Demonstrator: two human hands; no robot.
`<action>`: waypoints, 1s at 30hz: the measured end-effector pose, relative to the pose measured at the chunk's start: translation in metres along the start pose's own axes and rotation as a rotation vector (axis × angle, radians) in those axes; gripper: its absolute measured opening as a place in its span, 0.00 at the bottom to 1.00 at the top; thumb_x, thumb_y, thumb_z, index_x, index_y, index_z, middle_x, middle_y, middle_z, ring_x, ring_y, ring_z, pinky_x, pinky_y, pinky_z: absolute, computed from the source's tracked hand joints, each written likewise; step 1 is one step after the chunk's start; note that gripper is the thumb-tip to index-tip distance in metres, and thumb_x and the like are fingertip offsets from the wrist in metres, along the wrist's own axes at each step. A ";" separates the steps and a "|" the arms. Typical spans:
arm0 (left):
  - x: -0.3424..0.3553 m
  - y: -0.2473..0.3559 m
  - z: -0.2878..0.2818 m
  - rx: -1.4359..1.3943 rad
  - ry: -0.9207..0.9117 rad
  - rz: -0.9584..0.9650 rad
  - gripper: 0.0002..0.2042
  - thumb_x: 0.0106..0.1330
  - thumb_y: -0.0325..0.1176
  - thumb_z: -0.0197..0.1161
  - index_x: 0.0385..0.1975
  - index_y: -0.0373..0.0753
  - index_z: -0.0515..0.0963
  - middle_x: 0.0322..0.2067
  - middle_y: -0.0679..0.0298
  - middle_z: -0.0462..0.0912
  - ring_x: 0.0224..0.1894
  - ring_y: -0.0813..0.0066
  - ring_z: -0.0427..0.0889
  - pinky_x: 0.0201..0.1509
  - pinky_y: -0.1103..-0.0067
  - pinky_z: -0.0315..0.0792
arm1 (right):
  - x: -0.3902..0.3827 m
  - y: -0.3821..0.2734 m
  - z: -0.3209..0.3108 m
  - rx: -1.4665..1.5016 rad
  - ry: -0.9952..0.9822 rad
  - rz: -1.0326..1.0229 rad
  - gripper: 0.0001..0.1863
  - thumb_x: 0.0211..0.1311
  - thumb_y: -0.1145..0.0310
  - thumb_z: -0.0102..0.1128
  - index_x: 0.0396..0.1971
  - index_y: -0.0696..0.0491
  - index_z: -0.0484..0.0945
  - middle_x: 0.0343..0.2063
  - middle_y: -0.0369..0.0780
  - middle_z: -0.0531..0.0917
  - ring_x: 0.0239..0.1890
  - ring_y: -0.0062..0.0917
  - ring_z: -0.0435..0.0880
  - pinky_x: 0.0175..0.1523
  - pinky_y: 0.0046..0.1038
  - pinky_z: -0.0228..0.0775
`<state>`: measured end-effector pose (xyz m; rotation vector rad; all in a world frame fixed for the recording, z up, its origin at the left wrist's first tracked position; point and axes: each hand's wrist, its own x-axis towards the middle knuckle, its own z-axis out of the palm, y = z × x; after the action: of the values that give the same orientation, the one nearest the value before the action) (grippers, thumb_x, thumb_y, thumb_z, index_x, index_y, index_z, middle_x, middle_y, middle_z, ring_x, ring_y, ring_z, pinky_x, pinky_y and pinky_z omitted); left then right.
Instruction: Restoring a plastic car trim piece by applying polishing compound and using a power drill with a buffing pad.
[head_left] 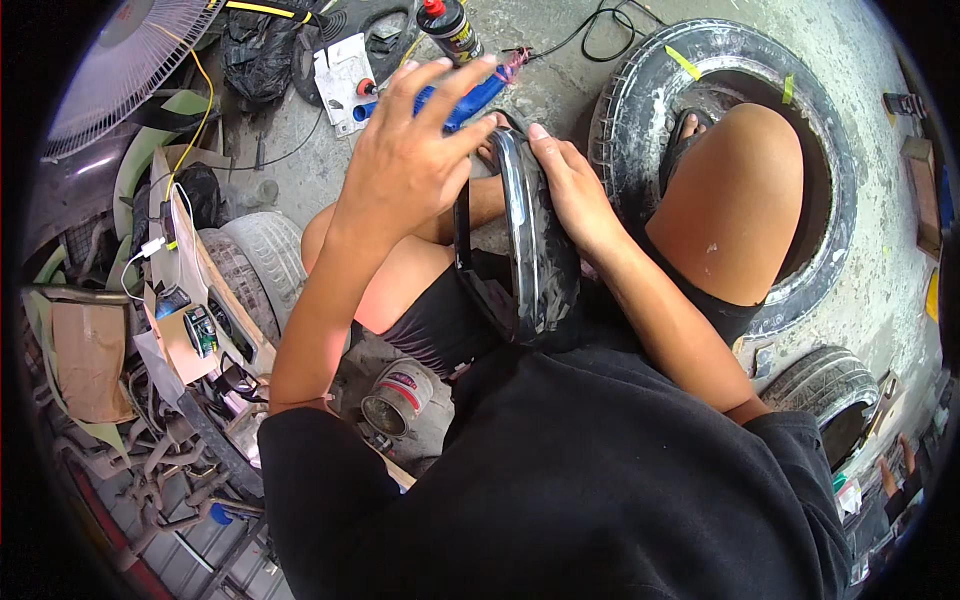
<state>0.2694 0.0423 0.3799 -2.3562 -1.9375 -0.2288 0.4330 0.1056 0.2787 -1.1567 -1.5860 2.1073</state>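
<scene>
A black ring-like frame piece (528,230) with a glossy, reflective front edge stands on edge in my lap, its black side smudged with grey. My right hand (575,190) holds it by the upper right side, the thumb near its top. My left hand (410,150) hovers at the upper left of the piece, fingers spread and slightly blurred. Its lowest fingertip is close to the piece's top edge; whether it touches I cannot tell. Behind that hand lies a blue power tool (480,95), partly hidden by the fingers.
A large tyre (622,130) lies around my right foot. A black bottle with a red cap (452,35) stands ahead. Left are a fan (125,75), an open cardboard box (180,340) and stacked tyres (262,260). A used tin can (398,397) sits beside me. A black cable (590,25) crosses the floor.
</scene>
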 end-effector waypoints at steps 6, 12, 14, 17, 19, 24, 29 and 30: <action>-0.029 -0.013 0.035 -0.228 0.114 -0.395 0.21 0.55 0.28 0.58 0.52 0.43 0.75 0.58 0.56 0.68 0.58 0.55 0.66 0.65 0.67 0.59 | -0.004 -0.008 -0.006 0.032 0.005 0.048 0.32 0.68 0.46 0.37 0.58 0.57 0.70 0.49 0.52 0.76 0.58 0.37 0.67 0.64 0.30 0.52; -0.042 0.012 0.090 -1.150 0.200 -0.666 0.35 0.57 0.22 0.60 0.65 0.39 0.53 0.54 0.52 0.71 0.55 0.65 0.72 0.60 0.73 0.64 | -0.003 0.007 -0.007 0.130 -0.058 0.049 0.29 0.70 0.46 0.37 0.43 0.58 0.77 0.32 0.37 0.81 0.31 0.17 0.75 0.41 0.19 0.67; -0.041 0.017 0.101 -1.236 0.289 -0.687 0.36 0.56 0.20 0.59 0.65 0.41 0.52 0.51 0.53 0.74 0.50 0.67 0.76 0.55 0.76 0.68 | -0.009 0.004 -0.007 0.184 -0.050 0.036 0.30 0.71 0.46 0.35 0.44 0.58 0.77 0.34 0.38 0.82 0.32 0.18 0.76 0.41 0.19 0.67; -0.036 0.016 0.100 -1.477 0.370 -0.676 0.32 0.57 0.14 0.54 0.63 0.41 0.57 0.48 0.54 0.76 0.43 0.74 0.80 0.49 0.80 0.73 | -0.015 -0.006 -0.008 0.249 -0.089 0.058 0.27 0.72 0.49 0.35 0.40 0.58 0.76 0.30 0.36 0.78 0.28 0.16 0.73 0.34 0.19 0.65; -0.041 0.010 0.098 -1.706 0.379 -0.700 0.28 0.59 0.13 0.50 0.61 0.40 0.62 0.45 0.58 0.76 0.42 0.73 0.81 0.48 0.78 0.75 | -0.021 -0.019 0.000 0.238 -0.097 0.046 0.27 0.72 0.49 0.34 0.41 0.59 0.75 0.31 0.38 0.79 0.27 0.16 0.73 0.34 0.18 0.66; -0.077 0.014 0.055 -1.940 0.436 -0.898 0.24 0.64 0.23 0.52 0.61 0.36 0.60 0.43 0.53 0.80 0.49 0.62 0.80 0.53 0.68 0.75 | -0.012 -0.023 0.012 0.277 -0.280 -0.021 0.24 0.73 0.52 0.32 0.42 0.57 0.72 0.38 0.41 0.79 0.43 0.25 0.76 0.50 0.27 0.64; -0.117 -0.001 0.019 -1.905 0.709 -0.916 0.26 0.60 0.20 0.46 0.62 0.36 0.58 0.42 0.49 0.80 0.46 0.62 0.81 0.53 0.71 0.75 | 0.103 -0.026 0.043 -0.189 -0.216 -0.182 0.16 0.67 0.57 0.46 0.45 0.53 0.70 0.38 0.41 0.81 0.43 0.26 0.79 0.45 0.29 0.67; -0.122 -0.010 0.017 -1.887 0.733 -0.870 0.26 0.60 0.20 0.46 0.62 0.38 0.58 0.42 0.54 0.79 0.46 0.63 0.81 0.52 0.70 0.76 | 0.140 -0.007 0.051 -0.323 -0.239 -0.207 0.16 0.64 0.60 0.50 0.47 0.52 0.69 0.38 0.41 0.82 0.42 0.28 0.79 0.44 0.29 0.68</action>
<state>0.2377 -0.0713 0.3426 -0.5868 -2.1278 -3.3137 0.3033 0.1605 0.2287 -0.8019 -2.1158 1.9619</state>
